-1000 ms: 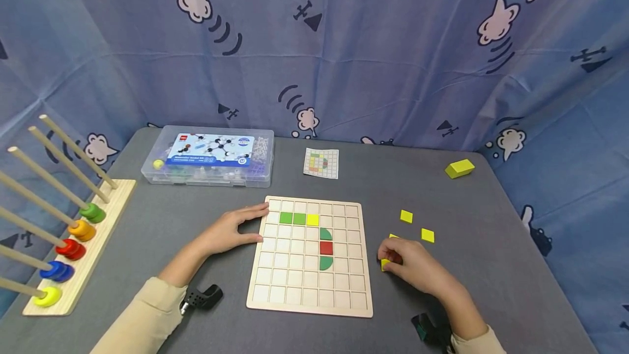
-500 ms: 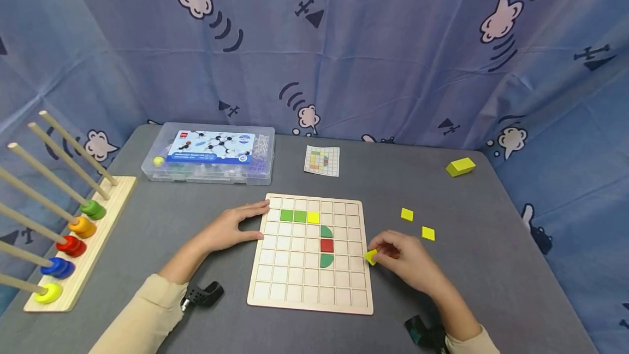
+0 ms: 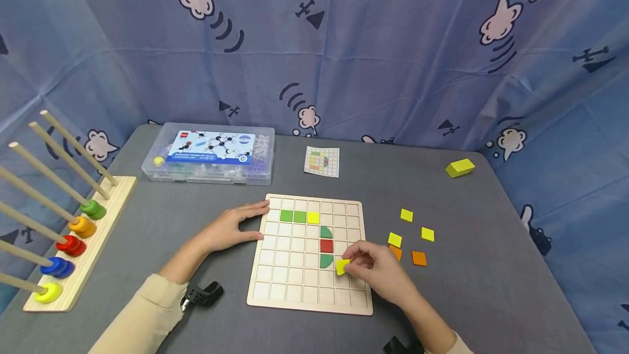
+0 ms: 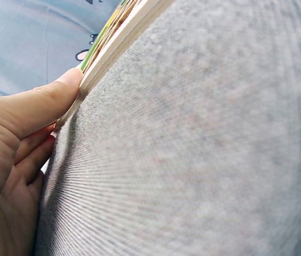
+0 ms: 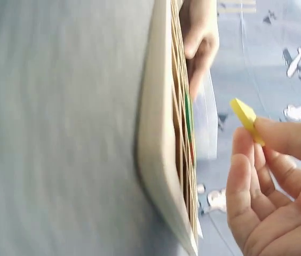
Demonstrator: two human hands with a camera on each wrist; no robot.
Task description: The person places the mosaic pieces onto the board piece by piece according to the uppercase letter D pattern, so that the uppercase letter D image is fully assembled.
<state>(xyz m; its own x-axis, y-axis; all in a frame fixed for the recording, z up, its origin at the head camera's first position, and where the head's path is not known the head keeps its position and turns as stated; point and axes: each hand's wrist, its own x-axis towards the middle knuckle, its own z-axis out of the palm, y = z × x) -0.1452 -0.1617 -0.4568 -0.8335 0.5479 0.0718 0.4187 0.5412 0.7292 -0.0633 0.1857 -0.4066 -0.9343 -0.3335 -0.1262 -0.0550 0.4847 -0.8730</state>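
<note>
A wooden grid board (image 3: 280, 306) lies flat on the grey table. My left hand (image 3: 227, 232) rests at its left edge, fingers mostly straight, thumb and fingertips touching the rim. In the left wrist view the thumb (image 4: 49, 104) lies along the board's side. My right hand (image 3: 380, 273) is over the board's right part and pinches a yellow square tile (image 3: 341, 267) between thumb and fingers. The right wrist view shows that thin yellow tile held tilted above the board. Set in the board are green squares (image 3: 286, 216), a yellow square, a red square (image 3: 326, 246) and two green rounded pieces (image 3: 326, 261).
Right of the board lie loose yellow tiles (image 3: 427, 234) and orange tiles (image 3: 419, 258). A pattern card (image 3: 321, 161) lies behind the board. Also there are a clear plastic case (image 3: 208, 173), a yellow block (image 3: 460, 167) and a peg stand with coloured rings (image 3: 113, 198).
My right hand has carried the yellow tile leftward from the loose pieces to over the board, uncovering orange tiles and a yellow one. My left hand stays at the board's edge.
</note>
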